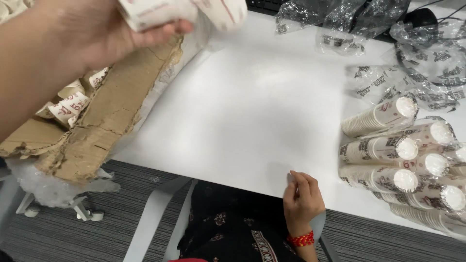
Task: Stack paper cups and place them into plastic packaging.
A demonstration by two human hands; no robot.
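Two hands are in view. The left hand [97,29] is raised at the upper left, fingers closed around a stack of paper cups [184,12]; the stack lies across the palm and juts out to that hand's right, blurred. Directly below the left hand stands a torn cardboard box [107,111] with more cups [73,104] inside it, and a clear plastic bag [48,187] bulges from under the box. Between the hands stretches the white table [252,106]. The right hand [302,199] rests at the table's near edge, fingers loosely curled, fingertips touching the tabletop, holding nothing; a red thread band [301,238] circles its wrist. To the right of the right hand, near but apart, lie wrapped cup sleeves [403,160] piled on their sides, white bases facing the hand. Beyond them, well apart from both hands, lie crumpled empty wrappers [388,53].
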